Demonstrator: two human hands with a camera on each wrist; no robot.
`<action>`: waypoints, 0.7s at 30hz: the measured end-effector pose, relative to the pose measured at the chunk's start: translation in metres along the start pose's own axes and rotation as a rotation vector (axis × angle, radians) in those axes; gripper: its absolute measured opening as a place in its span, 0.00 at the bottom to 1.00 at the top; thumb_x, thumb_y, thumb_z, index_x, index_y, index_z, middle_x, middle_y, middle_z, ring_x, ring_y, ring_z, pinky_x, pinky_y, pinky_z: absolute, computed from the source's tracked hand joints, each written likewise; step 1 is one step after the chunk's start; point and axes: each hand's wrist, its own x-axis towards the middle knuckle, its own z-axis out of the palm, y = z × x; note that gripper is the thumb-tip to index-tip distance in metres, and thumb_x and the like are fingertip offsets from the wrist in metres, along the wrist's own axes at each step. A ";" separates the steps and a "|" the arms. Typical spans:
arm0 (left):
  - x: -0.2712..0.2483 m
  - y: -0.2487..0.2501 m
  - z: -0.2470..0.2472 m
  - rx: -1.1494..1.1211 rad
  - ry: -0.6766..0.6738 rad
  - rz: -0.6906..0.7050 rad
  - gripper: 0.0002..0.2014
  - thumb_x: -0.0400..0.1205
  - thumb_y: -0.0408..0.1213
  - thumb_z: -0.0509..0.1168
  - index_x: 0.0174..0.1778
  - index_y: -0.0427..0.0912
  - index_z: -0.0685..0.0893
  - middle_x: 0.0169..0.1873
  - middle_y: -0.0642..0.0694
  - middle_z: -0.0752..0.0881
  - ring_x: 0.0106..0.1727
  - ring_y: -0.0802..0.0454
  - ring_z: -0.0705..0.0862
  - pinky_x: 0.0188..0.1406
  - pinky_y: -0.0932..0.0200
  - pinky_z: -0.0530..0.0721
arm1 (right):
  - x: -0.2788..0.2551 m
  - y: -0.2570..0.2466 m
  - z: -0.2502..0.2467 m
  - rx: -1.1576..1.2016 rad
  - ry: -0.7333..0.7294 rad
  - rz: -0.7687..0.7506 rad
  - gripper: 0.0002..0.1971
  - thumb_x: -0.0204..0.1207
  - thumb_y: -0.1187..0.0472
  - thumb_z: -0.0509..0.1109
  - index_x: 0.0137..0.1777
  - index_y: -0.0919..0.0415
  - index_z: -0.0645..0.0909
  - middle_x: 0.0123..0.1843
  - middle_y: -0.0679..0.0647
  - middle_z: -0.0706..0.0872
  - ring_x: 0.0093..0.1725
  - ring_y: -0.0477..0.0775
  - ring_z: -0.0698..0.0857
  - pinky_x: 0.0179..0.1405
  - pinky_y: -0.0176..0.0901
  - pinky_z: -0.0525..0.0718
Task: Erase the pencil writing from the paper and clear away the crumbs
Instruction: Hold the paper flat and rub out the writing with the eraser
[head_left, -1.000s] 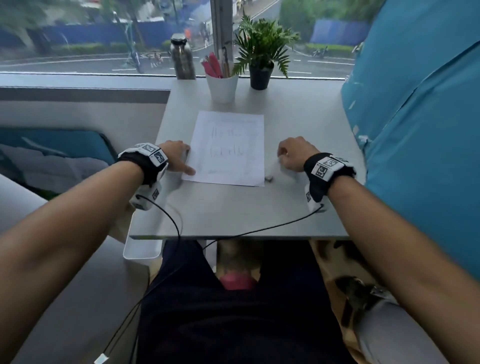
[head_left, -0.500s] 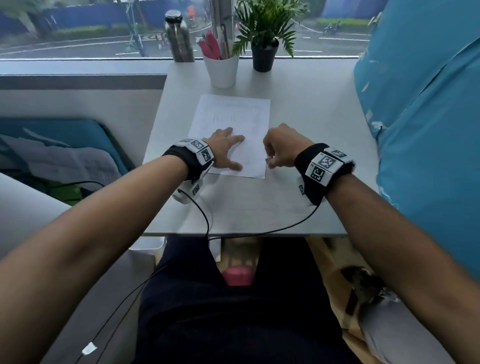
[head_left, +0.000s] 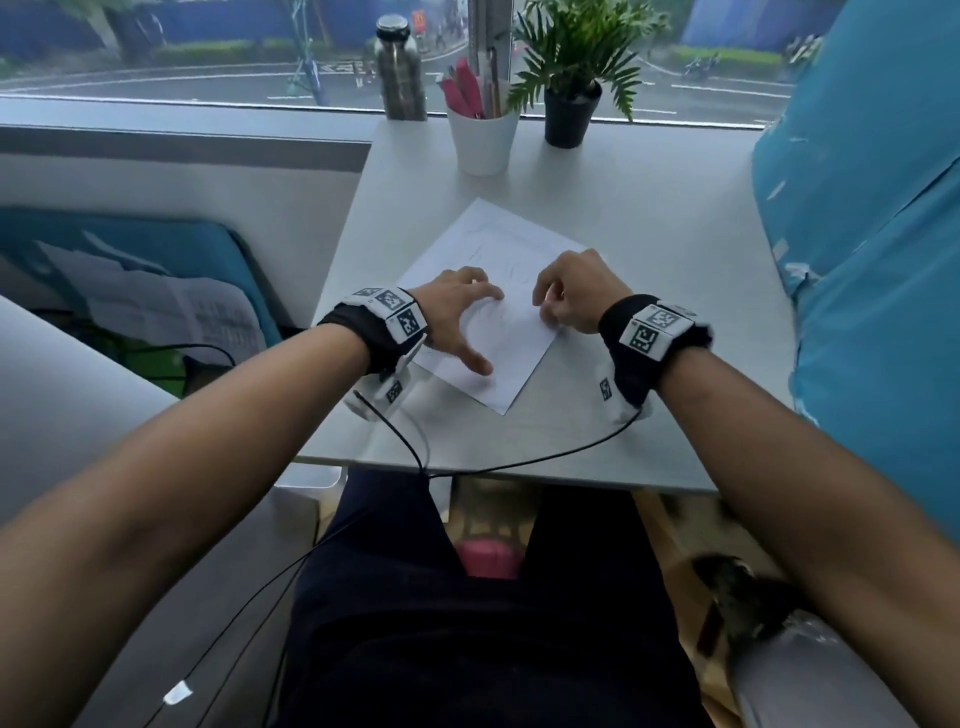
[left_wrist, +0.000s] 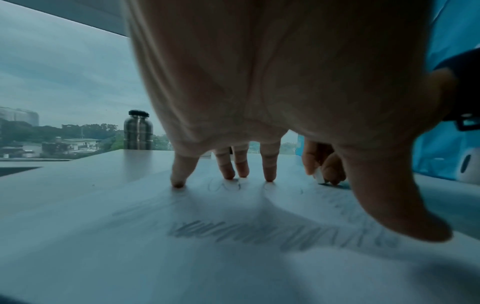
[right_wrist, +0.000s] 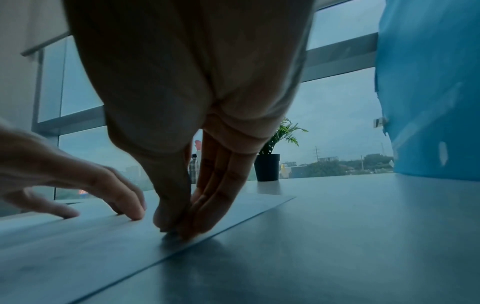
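The white paper (head_left: 501, 382) lies slanted on the grey table (head_left: 649, 249). Faint pencil writing (left_wrist: 259, 232) runs across the paper (left_wrist: 116, 257). My left hand (head_left: 465, 322) is spread, its fingertips (left_wrist: 269, 174) and thumb pressing the sheet down. Just to its right, my right hand (head_left: 553, 306) pinches a small white eraser (left_wrist: 319, 177) and holds it against the sheet. In the right wrist view the right hand (right_wrist: 176, 230) touches the paper (right_wrist: 64, 246) close to its right edge, and the fingers hide the eraser there.
At the back of the table stand a white cup of pens (head_left: 483, 137), a steel bottle (head_left: 400, 73) and a potted plant (head_left: 571, 78). A blue cloth (head_left: 857, 260) borders the right side. Wrist cables (head_left: 519, 462) hang over the table's front edge.
Both hands have come in from beside the sheet onto it. The left now presses it flat, the right has brought the eraser onto it. The paper has turned to a slant.
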 end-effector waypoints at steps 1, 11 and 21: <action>0.001 0.003 0.002 0.000 0.019 -0.019 0.53 0.58 0.64 0.81 0.79 0.59 0.65 0.79 0.51 0.60 0.78 0.46 0.61 0.76 0.41 0.69 | 0.000 0.000 0.001 0.027 0.013 0.004 0.08 0.68 0.70 0.72 0.43 0.58 0.90 0.37 0.54 0.86 0.41 0.51 0.84 0.49 0.42 0.87; 0.010 0.002 0.007 0.052 -0.034 -0.113 0.71 0.44 0.76 0.78 0.81 0.74 0.44 0.86 0.53 0.38 0.86 0.44 0.37 0.78 0.23 0.43 | 0.019 -0.006 0.005 0.140 0.076 0.035 0.05 0.67 0.62 0.81 0.42 0.60 0.91 0.31 0.47 0.85 0.31 0.42 0.82 0.41 0.31 0.82; 0.013 0.002 0.007 0.049 -0.081 -0.125 0.73 0.46 0.75 0.78 0.81 0.74 0.38 0.84 0.53 0.30 0.84 0.46 0.29 0.76 0.25 0.35 | 0.027 -0.008 0.006 0.119 0.066 0.069 0.06 0.69 0.62 0.77 0.42 0.63 0.92 0.39 0.55 0.91 0.38 0.47 0.85 0.40 0.32 0.80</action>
